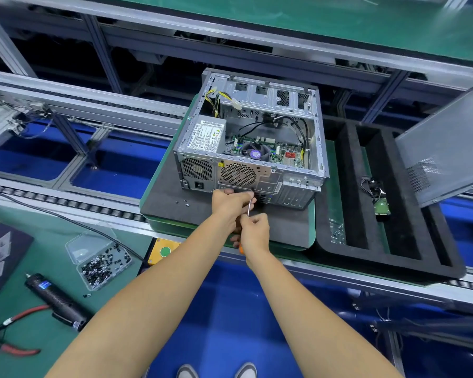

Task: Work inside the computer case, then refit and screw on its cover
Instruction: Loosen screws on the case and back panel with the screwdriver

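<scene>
Both hands at the rear panel of the open computer case (pixel 250 137).
Right hand (pixel 254 231) grips screwdriver (pixel 249 208); left hand (pixel 230 203) pinches its tip.

the computer case (pixel 250 137) is bare grey metal with a dull sheen, and the cover (pixel 445 148) leaning at the right is matt grey metal, partly perforated. the pad (pixel 170 203) under the case and the tray (pixel 388 203) beside it look like soft, matt black foam. the screw box (pixel 97 257) is clear glossy plastic, and the screwdriver (pixel 248 208) has a shiny metal shaft.
</scene>
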{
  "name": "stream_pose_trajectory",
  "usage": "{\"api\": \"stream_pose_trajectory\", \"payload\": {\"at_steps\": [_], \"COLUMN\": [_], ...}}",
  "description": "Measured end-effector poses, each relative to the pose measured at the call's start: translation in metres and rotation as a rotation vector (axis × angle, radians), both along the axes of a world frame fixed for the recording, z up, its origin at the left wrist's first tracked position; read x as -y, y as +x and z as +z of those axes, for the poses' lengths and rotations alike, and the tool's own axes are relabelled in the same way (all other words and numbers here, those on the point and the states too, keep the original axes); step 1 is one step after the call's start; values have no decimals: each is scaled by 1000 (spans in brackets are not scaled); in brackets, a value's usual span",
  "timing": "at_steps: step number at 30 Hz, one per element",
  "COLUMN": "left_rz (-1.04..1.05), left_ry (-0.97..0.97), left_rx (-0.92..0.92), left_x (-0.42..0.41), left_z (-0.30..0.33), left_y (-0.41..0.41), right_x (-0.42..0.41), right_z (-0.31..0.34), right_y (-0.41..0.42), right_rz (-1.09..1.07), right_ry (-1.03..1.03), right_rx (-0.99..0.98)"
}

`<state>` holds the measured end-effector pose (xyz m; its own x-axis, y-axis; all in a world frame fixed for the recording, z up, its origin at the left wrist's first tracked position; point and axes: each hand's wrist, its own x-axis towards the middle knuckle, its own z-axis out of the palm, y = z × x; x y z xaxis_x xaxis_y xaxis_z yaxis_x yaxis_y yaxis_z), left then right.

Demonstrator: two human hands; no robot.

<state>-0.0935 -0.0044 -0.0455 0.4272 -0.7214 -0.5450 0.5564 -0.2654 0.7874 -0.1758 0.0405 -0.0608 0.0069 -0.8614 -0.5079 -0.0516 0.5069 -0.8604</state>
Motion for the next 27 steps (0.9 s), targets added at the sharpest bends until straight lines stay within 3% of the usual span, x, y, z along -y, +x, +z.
{"api": "stream_pose_trajectory", "payload": {"at_steps": [11,13,17,19,22,27], "left_rz": [-20,-104,-480,-542,-513,-442], "left_ry": [15,37,119,123,98,110], "left_rx": [177,194,295,301,334,268], "left_x": [-2,-5,-15,-16,-15,-15], "left_z": [5,6,7,6,5,8], "left_y": [-6,-6,-3,-2,-1,2], "right_x": [0,1,4,6,4,-8], "right_z": [-1,-1,2,3,5,-3], "right_y": [2,1,9,11,11,2], "right_rz": [-92,-94,-86,-84,-62,-70], "right_ry": [57,66,181,228,161,92], "right_rx": [43,56,127,182,236,118]}}
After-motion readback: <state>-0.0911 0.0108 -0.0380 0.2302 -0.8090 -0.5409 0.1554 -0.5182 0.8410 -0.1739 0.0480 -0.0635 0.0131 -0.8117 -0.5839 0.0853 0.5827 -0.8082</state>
